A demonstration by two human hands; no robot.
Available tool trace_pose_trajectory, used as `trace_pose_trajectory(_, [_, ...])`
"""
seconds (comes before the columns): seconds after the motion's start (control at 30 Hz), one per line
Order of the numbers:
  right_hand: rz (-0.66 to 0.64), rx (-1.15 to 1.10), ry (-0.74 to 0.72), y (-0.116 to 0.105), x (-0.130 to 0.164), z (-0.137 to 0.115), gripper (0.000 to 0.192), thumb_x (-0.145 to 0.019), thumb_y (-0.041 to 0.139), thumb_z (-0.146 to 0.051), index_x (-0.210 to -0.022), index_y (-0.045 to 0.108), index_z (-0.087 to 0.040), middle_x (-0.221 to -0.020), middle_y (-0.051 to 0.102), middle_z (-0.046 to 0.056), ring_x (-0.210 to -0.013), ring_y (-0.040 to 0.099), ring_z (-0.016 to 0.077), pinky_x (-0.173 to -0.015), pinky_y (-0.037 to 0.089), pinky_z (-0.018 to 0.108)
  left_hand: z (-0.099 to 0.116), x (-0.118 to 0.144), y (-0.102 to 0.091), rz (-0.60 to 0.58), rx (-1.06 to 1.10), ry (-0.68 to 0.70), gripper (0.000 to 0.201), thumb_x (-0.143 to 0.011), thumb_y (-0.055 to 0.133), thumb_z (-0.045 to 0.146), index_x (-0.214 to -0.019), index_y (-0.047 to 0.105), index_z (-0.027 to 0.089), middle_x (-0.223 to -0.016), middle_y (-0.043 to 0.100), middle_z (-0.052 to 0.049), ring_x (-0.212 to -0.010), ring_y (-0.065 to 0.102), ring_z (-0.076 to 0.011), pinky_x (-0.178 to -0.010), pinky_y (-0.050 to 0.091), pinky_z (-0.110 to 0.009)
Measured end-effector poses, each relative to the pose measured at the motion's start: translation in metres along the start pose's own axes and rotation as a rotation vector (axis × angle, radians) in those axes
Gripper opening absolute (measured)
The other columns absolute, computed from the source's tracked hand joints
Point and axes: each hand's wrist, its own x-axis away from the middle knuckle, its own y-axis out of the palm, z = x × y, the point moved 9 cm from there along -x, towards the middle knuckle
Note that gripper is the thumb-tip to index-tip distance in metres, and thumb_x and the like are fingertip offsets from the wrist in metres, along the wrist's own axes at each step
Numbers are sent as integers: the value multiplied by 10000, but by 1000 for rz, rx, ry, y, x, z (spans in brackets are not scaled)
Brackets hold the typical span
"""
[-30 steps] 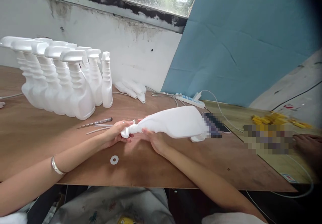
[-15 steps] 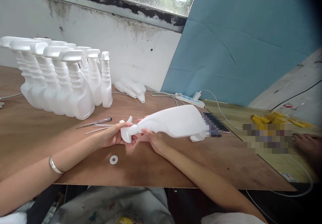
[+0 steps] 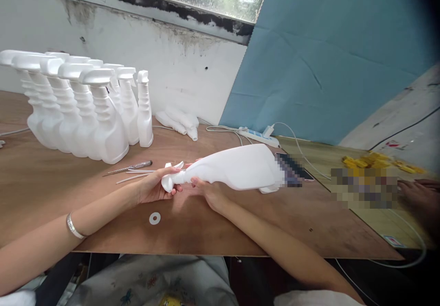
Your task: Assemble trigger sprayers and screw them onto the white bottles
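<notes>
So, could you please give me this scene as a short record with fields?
Left hand: holds the spray head
Right hand: grips the white bottle near the spray head
Bottle pose: on its side, base toward the right
White ring: flat on the table
Standing spray bottles: grouped at the table's left

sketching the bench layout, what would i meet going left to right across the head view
Standing white spray bottles, left hand, right hand, wide end of the held bottle, yellow pieces.
</notes>
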Motion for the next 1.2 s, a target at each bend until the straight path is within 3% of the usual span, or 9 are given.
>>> trace_pose_trajectory(0.07, [-21,20,-1,2,0,-1,239,-656,655,-295,-883,618,-231,-754,654,-18,-837,592,168,-847,427,322,-6,-1,-4,25,-48,-68,270,-787,537,352,-929,596,130,-623,634,-60,-449,563,-88,-422,454,-132])
trace_pose_trajectory(0.17, [-59,56,-33,5,2,-7,224,-673,645,-293,-886,606,-232,-778,658,-16,-906,584,175,-904,399,332,-16,-2,-9,41,-134,-164,465,-781,473,496,-632,597,73,-554,622,-112,-400,548,-101,-366,432,-140])
trace_pose_trajectory(0.27, [-68,62,-31,4,3,-6,203,-689,631,-282,-885,598,-238,-776,660,-20,-904,584,171,-876,414,313,-19,-2,-10,41,-166,-199,575,-765,425,581,-533,578,78,-507,603,-116,-373,536,-104,-328,410,-143])
trace_pose_trajectory(0.4, [-46,62,-6,0,2,0,189,-700,610,-275,-886,593,-245,-760,660,-30,-807,601,164,-790,445,298,-17,-1,-10,75,-159,-177,518,-772,451,541,-575,590,83,-519,601,-97,-384,538,-98,-339,414,-139])
trace_pose_trajectory(0.6, [-17,56,-22,-2,-3,-2,243,-680,621,-304,-911,600,-234,-741,653,-22,-697,575,147,-727,457,295,-1,-3,-9,90,-187,64,154,-681,672,229,-746,598,111,-580,592,-18,-496,553,-89,-478,469,-151])
trace_pose_trajectory(0.8, [-57,37,9,3,-2,1,199,-667,637,-296,-855,621,-230,-692,651,-24,-744,580,162,-692,441,284,-4,-3,-6,34,-230,16,419,-776,510,490,-819,620,87,-657,637,-84,-522,583,-127,-488,486,-199])
trace_pose_trajectory(0.93, [-104,14,16,9,1,2,189,-696,615,-293,-873,621,-225,-690,651,-21,-722,587,165,-702,445,307,-9,-2,-6,47,-280,-66,603,-767,394,614,-647,621,68,-588,629,-117,-465,577,-139,-421,462,-194])
trace_pose_trajectory(1.07, [-49,-3,27,3,-1,7,219,-663,644,-283,-873,625,-222,-709,645,-15,-775,578,165,-688,445,285,-12,-2,-6,77,-289,-97,624,-779,354,618,-562,587,82,-495,592,-106,-387,537,-129,-356,412,-189])
trace_pose_trajectory(1.2, [-16,-24,35,1,-3,10,198,-646,651,-271,-837,632,-223,-715,642,-15,-693,542,140,-620,431,251,-11,-4,-6,80,-205,-62,485,-795,435,516,-623,593,91,-521,590,-76,-430,542,-116,-383,420,-176])
